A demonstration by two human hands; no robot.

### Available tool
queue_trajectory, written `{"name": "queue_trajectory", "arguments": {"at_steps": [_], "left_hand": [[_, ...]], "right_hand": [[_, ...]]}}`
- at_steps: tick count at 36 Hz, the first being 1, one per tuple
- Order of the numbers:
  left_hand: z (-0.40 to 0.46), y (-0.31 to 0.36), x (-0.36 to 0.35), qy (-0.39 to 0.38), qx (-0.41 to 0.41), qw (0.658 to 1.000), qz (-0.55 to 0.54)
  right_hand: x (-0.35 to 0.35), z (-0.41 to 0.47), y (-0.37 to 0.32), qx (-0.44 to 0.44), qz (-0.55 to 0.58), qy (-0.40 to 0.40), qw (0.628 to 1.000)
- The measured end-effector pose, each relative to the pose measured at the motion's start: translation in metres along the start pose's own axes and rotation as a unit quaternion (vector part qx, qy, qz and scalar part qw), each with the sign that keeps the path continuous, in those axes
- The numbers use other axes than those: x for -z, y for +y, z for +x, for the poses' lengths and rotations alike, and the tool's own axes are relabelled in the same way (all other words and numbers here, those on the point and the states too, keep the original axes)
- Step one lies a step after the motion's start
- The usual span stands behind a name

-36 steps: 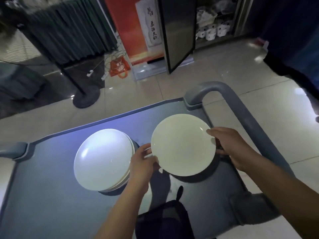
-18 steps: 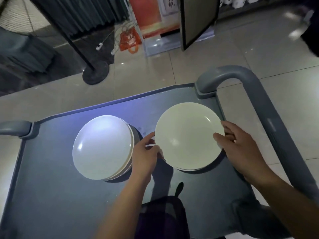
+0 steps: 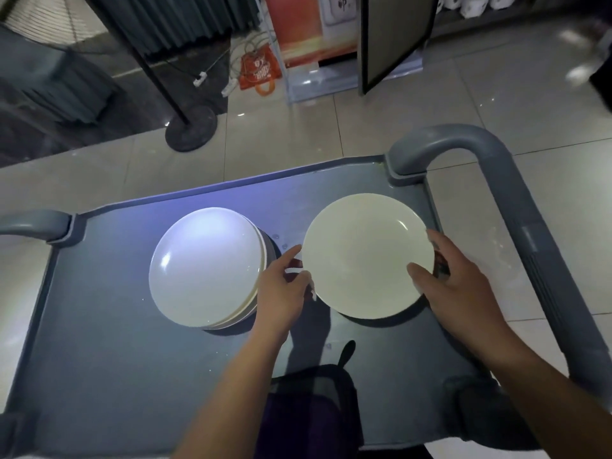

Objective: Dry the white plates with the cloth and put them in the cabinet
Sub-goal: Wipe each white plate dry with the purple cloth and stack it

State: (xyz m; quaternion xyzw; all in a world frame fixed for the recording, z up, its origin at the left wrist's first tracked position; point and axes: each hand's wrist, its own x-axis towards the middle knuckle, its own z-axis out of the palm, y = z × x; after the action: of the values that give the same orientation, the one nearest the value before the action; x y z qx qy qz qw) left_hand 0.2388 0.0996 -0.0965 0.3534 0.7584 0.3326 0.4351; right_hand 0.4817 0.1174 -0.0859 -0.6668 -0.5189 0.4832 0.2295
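Both hands are on a single white plate (image 3: 366,256) at the right side of the cart top (image 3: 116,326). It lies near, but apart from, the stack of plates (image 3: 205,266) to its left.

Step in hand, as I judge it: handling one plate, either lifting it off or setting it down. A shadow shows under its near edge, so it may sit slightly raised; I cannot tell if it rests on the surface.

Left hand (image 3: 281,289): grip partly open, thumb and forefinger spread to pinch the plate's left rim. Right hand (image 3: 453,286): thumb laid on the upper face near the right rim, fingers curled below the edge. Something dark shows under those fingers; too unclear to name.

A dark cloth (image 3: 311,402) lies at the near edge of the cart, untouched by either hand.

Next move, judged: if this plate is undried, one hand must let go and fetch the cloth. If dried, carry it to the cabinet (image 3: 394,38) with the open door across the tiled floor (image 3: 364,127).
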Motion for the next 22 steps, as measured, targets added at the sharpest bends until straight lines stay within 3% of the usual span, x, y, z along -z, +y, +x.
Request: {"name": "queue_trajectory", "arguments": {"at_steps": [5, 9, 17, 22], "left_hand": [[-0.018, -0.003, 0.017, -0.022, -0.100, 0.986, 0.134], [-0.045, -0.012, 0.045, -0.019, -0.159, 0.967, 0.199], [-0.064, -0.059, 0.148, 0.103, -0.084, 0.969, 0.207], [-0.047, -0.082, 0.201, 0.138, -0.025, 0.975, 0.173]], "right_hand": [[-0.011, -0.018, -0.012, 0.069, -0.175, 0.011, 0.982], [-0.033, -0.035, -0.025, 0.113, -0.211, -0.025, 0.971], [-0.101, -0.061, -0.050, 0.131, -0.148, -0.132, 0.971], [-0.151, -0.064, -0.067, 0.056, -0.065, -0.136, 0.987]]}}
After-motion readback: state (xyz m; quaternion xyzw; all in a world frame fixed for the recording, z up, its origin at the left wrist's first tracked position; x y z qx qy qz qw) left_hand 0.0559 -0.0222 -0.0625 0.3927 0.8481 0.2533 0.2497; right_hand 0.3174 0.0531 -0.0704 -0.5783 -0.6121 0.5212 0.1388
